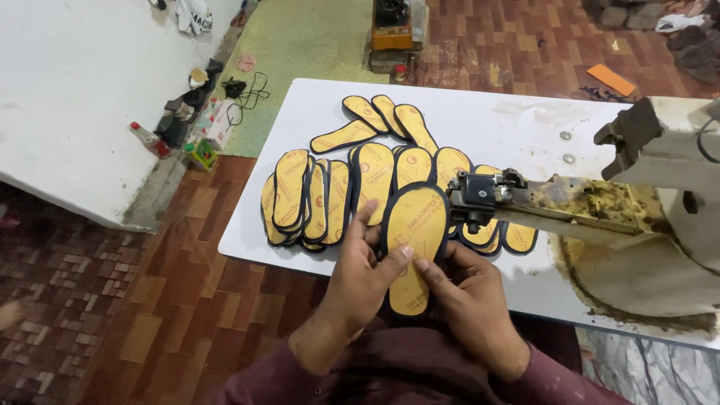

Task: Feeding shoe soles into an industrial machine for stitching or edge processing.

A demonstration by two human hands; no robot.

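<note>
Both hands are on 1 yellow insole (411, 247) with dark edge binding, held just off the near edge of the white table (480, 120). The left hand (358, 281) pinches its left rim, thumb on top and fingers curled underneath, while the right hand (469, 296) grips the lower right side with its thumb pressed onto the yellow face. The toe end points to about 12 o'clock, nearly touching the head of the sewing machine arm (540, 202), which reaches in from 3 o'clock. Behind it, from roughly 10 to 1 o'clock, the pile of finished insoles (330, 191) lies fanned out and overlapping on the tabletop. Brick-pattern floor (172, 300) is at 8 o'clock.
</note>
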